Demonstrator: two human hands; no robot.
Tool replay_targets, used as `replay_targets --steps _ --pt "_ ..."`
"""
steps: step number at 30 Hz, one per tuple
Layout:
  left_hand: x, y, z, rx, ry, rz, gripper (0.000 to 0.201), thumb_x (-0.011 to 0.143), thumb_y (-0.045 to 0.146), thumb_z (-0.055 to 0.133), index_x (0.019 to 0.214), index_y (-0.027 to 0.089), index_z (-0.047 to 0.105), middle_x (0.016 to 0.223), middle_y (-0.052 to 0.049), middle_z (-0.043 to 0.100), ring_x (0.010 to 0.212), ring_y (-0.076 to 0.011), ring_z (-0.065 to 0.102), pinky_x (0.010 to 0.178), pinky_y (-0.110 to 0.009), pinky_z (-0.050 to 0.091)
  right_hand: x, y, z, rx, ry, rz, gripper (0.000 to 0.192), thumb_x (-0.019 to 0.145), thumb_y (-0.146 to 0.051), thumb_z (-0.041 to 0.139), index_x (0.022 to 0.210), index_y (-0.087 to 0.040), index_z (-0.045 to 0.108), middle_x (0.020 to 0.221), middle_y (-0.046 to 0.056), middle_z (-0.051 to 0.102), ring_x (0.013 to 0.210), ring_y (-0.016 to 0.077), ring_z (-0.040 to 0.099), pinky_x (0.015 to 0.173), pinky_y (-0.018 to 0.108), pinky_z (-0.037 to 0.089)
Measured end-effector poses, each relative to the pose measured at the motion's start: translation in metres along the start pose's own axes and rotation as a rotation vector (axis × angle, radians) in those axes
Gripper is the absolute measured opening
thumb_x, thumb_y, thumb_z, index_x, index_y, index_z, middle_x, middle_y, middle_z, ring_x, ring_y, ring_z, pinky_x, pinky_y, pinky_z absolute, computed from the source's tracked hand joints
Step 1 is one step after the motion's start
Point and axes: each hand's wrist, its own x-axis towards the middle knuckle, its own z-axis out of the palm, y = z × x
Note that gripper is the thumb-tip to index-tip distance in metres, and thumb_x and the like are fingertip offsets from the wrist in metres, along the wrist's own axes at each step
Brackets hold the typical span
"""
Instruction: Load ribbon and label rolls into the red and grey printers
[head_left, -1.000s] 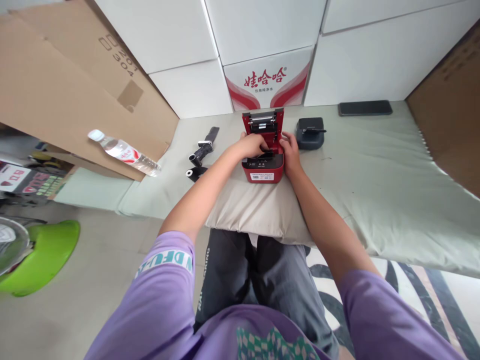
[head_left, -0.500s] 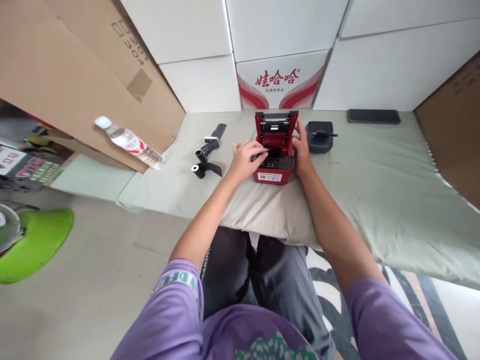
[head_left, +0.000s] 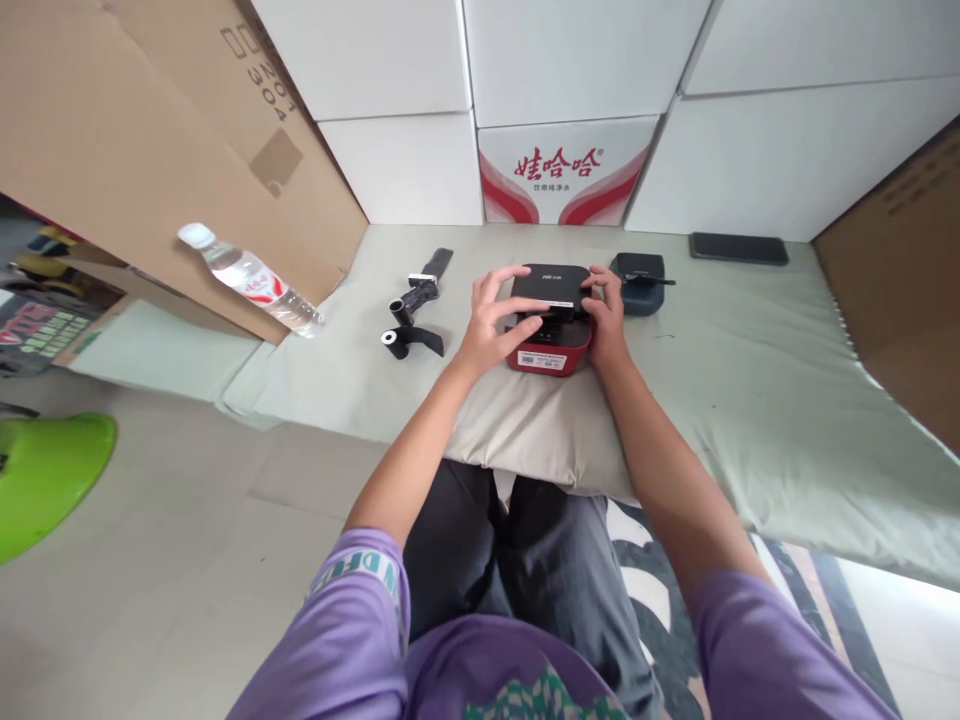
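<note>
A small red and black thermal printer [head_left: 550,358] sits on the padded bench in front of me, its black lid [head_left: 553,284] lowered almost level with a gap at the front. My left hand [head_left: 491,325] is open, fingers spread, its fingertips at the lid's left and front edge. On the right side, my right hand [head_left: 606,312] grips the printer body, with fingers over the lid's right edge. Left of the printer lie a black roll with a white core [head_left: 395,344] and a crumpled black ribbon [head_left: 421,296] on a spool. The printer's inside is mostly hidden.
Behind the printer stand stacked white cartons [head_left: 566,175]. A dark blue case [head_left: 640,284] is close to my right hand, with a phone [head_left: 739,249] farther right. A water bottle [head_left: 251,280] leans against a cardboard box [head_left: 187,120] at left. A green chair [head_left: 64,480] stands on the floor.
The printer's lid has swung down from upright to nearly closed. My left hand has moved from inside the printer to the lid, and my right fingers now rest over its edge.
</note>
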Motion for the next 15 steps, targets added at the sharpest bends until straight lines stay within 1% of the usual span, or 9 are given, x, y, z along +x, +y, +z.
replay_targets --steps 1,3,5,6,7,8,11,13,15 --pt "0.002 -0.006 0.003 -0.086 0.031 -0.095 0.05 0.097 0.072 0.063 0.123 0.033 0.08 0.16 -0.006 0.056 0.156 -0.0314 0.044 0.132 -0.054 0.033 -0.001 0.002 0.001 0.05 -0.013 0.05 0.055 0.067 -0.061 0.081 0.111 -0.032 0.065 0.144 0.003 0.058 0.139 0.0313 0.056 0.127 0.054 0.043" --pt "0.008 -0.02 0.012 -0.281 0.09 -0.386 0.056 0.094 0.064 0.069 0.141 0.033 0.069 0.164 -0.006 0.054 0.158 -0.0312 0.045 0.131 -0.052 0.037 -0.002 0.005 0.002 0.144 -0.024 0.139 0.073 0.063 -0.056 0.08 0.13 -0.035 0.058 0.15 0.003 0.057 0.141 0.0313 0.056 0.128 0.054 0.043" --pt "0.012 -0.029 0.021 -0.497 0.061 -0.665 0.061 0.09 0.054 0.074 0.146 0.032 0.064 0.159 -0.006 0.061 0.153 -0.0304 0.053 0.127 -0.049 0.043 -0.003 0.008 0.002 0.194 -0.038 0.191 0.083 0.062 -0.053 0.079 0.138 -0.036 0.052 0.151 0.003 0.058 0.144 0.031 0.055 0.131 0.054 0.04" --pt "0.013 -0.032 0.025 -0.605 0.016 -0.748 0.06 0.088 0.05 0.074 0.144 0.031 0.065 0.151 -0.005 0.068 0.147 -0.0298 0.059 0.124 -0.047 0.047 -0.003 0.008 0.002 0.2 -0.053 0.209 0.085 0.062 -0.052 0.078 0.141 -0.037 0.05 0.151 0.003 0.059 0.145 0.0308 0.056 0.132 0.054 0.039" --pt "0.013 -0.033 0.029 -0.703 -0.031 -0.789 0.057 0.086 0.047 0.073 0.14 0.029 0.068 0.141 -0.005 0.074 0.139 -0.0289 0.065 0.12 -0.045 0.051 -0.002 0.009 0.002 0.196 -0.07 0.226 0.087 0.063 -0.052 0.076 0.144 -0.037 0.048 0.152 0.003 0.06 0.145 0.0307 0.057 0.132 0.054 0.039" --pt "0.013 -0.033 0.031 -0.782 -0.058 -0.799 0.054 0.085 0.044 0.072 0.136 0.027 0.07 0.13 -0.004 0.079 0.13 -0.0276 0.071 0.115 -0.042 0.055 -0.002 0.009 0.001 0.185 -0.084 0.239 0.089 0.063 -0.052 0.075 0.146 -0.037 0.046 0.153 0.003 0.06 0.143 0.031 0.058 0.131 0.055 0.04" --pt "0.015 -0.03 0.033 -0.875 -0.034 -0.821 0.047 0.082 0.033 0.069 0.128 0.024 0.075 0.106 -0.001 0.083 0.104 -0.0229 0.078 0.095 -0.034 0.06 0.002 0.009 -0.001 0.103 -0.108 0.246 0.098 0.06 -0.052 0.073 0.151 -0.035 0.041 0.154 0.006 0.061 0.14 0.0329 0.062 0.127 0.057 0.045" --pt "0.017 -0.028 0.031 -0.856 -0.005 -0.856 0.048 0.081 0.028 0.068 0.129 0.025 0.075 0.099 0.0 0.083 0.094 -0.0204 0.078 0.087 -0.031 0.06 0.005 0.01 -0.001 0.033 -0.097 0.232 0.1 0.06 -0.054 0.073 0.152 -0.034 0.04 0.156 0.007 0.06 0.14 0.0336 0.062 0.124 0.057 0.047" --pt "0.018 -0.026 0.029 -0.823 -0.01 -0.861 0.048 0.081 0.027 0.069 0.129 0.026 0.076 0.098 0.001 0.083 0.094 -0.0198 0.078 0.086 -0.031 0.06 0.005 0.01 0.0 -0.016 -0.078 0.22 0.101 0.061 -0.06 0.072 0.153 -0.033 0.04 0.161 0.009 0.056 0.145 0.0331 0.059 0.125 0.057 0.048"
